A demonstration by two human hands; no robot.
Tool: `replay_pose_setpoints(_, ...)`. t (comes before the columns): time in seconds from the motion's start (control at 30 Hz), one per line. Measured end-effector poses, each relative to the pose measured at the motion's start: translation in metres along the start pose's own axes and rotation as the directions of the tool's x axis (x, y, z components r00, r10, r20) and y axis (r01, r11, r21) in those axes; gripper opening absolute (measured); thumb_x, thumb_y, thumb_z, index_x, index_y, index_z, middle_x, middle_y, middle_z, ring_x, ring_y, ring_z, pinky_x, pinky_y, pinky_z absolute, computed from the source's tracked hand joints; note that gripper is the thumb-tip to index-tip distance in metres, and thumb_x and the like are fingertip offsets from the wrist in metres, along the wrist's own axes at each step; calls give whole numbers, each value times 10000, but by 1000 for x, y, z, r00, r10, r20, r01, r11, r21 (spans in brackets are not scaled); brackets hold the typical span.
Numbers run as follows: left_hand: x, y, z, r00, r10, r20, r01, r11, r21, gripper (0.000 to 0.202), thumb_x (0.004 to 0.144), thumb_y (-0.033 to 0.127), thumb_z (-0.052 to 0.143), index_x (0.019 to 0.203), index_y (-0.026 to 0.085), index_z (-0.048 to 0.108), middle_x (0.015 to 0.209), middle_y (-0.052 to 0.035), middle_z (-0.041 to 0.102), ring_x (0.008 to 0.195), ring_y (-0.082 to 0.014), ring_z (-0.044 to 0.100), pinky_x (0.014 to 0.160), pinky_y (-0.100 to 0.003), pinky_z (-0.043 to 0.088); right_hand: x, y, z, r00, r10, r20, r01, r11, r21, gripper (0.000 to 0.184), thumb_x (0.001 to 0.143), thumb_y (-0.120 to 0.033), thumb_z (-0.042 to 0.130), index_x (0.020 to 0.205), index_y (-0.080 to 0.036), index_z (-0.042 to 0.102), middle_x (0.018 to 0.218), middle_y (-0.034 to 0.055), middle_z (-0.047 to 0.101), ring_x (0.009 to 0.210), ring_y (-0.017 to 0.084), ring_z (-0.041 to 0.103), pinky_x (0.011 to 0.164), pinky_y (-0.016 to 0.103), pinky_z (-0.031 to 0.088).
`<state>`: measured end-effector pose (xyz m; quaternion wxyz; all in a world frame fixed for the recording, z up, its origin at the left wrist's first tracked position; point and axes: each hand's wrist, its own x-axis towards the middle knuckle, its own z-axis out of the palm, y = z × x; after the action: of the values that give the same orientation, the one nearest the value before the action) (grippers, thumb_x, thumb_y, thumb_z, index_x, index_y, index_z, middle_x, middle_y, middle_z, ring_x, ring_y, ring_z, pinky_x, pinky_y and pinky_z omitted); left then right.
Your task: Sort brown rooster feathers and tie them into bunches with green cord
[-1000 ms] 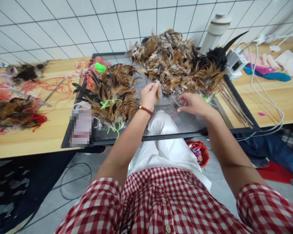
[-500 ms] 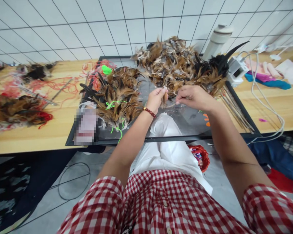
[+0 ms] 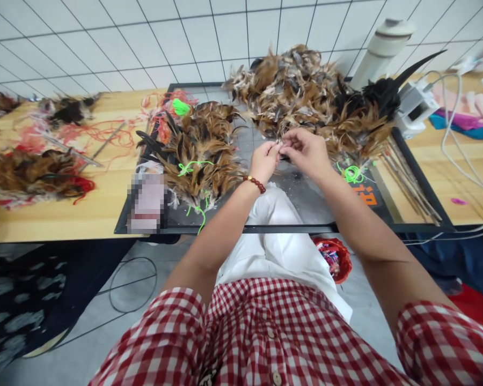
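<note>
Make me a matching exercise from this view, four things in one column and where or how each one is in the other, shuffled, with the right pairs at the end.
Things
1. Large feather pile
2. Thin sticks
3. Red basket
4. Left hand

Place or state
A. Below table level, beside the white trousers
B. Beaded bracelet at its wrist
C. Nearest the tiled wall, heaped
D. Side by side, inside the black frame's right edge

Pairs: 1-C, 2-D, 3-A, 4-B

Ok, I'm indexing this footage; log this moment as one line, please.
left hand: pinching feather tuft, mostly hidden | right hand: close at left's fingertips | behind: large feather pile | leftward: feather bunches, green cord
</note>
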<state>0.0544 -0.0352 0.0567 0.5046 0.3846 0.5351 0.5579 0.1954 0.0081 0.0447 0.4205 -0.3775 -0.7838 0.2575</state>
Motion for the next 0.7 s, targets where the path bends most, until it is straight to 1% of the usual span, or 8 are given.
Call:
replay_pose_setpoints(0.03,1,0,0,1000,-8,-3,8,1000,-26,368,1024,87,561,666,172,550,495,93,455,442,-36,418,508,-171,344,0,4,4,998,56,-11,-54,988,147,243,839,-274,769,1076,-251,717,883,24,727,816,203,672,777,372,568)
replay_pose_setpoints(0.1,1,1,0,1000,-30,-6,30,996,-84,363,1039,93,535,686,175,555,498,96,448,439,-37,411,520,-172,370,0,9,10,989,150,-12,-135,919,371,346,793,-318,839,1102,-264,695,858,-1,715,775,175,663,747,348,582)
replay_pose_setpoints(0.17,1,3,0,999,-37,-8,36,992,-118,367,1043,93,527,687,176,553,497,95,448,438,-39,410,521,-172,382,0,9,13,980,199,-33,-160,867,471,365,767,-381,882,1060,-264,700,836,-9,707,750,161,653,738,341,588)
replay_pose_setpoints(0.3,2,4,-1,1000,-21,0,21,993,-116,358,1003,130,639,659,177,549,499,88,465,440,-36,415,510,-169,379,-1,-1,11,971,228,-69,-173,874,454,308,777,-486,881,886,-247,718,809,-7,705,767,164,655,780,355,602)
replay_pose_setpoints(0.4,2,2,-1,999,-17,32,20,994,-108,356,958,193,737,649,174,561,504,82,492,438,-32,440,504,-163,376,-1,-11,6,962,267,-57,-224,891,396,291,810,-488,841,809,-231,704,861,18,718,873,190,687,846,366,598)
replay_pose_setpoints(0.5,0,1,-2,996,-6,93,14,996,-84,370,932,224,778,631,166,571,515,70,526,450,-32,472,503,-160,369,0,-15,4,958,280,-68,-237,900,367,258,837,-465,801,816,-231,693,888,34,711,930,212,693,857,377,589)
replay_pose_setpoints(0.57,-3,1,-2,992,8,128,1,998,-67,384,929,215,778,612,162,569,520,61,541,462,-34,485,511,-161,371,1,-15,4,954,291,-71,-243,892,381,267,827,-474,809,826,-236,688,871,34,704,899,216,689,851,393,593)
replay_pose_setpoints(0.7,-5,1,-1,990,21,140,-10,997,-79,321,959,186,732,658,158,625,511,69,528,470,-34,473,536,-160,394,4,-8,1,936,348,-43,-296,850,437,438,755,-604,876,981,-263,717,816,17,675,785,205,664,764,388,593)
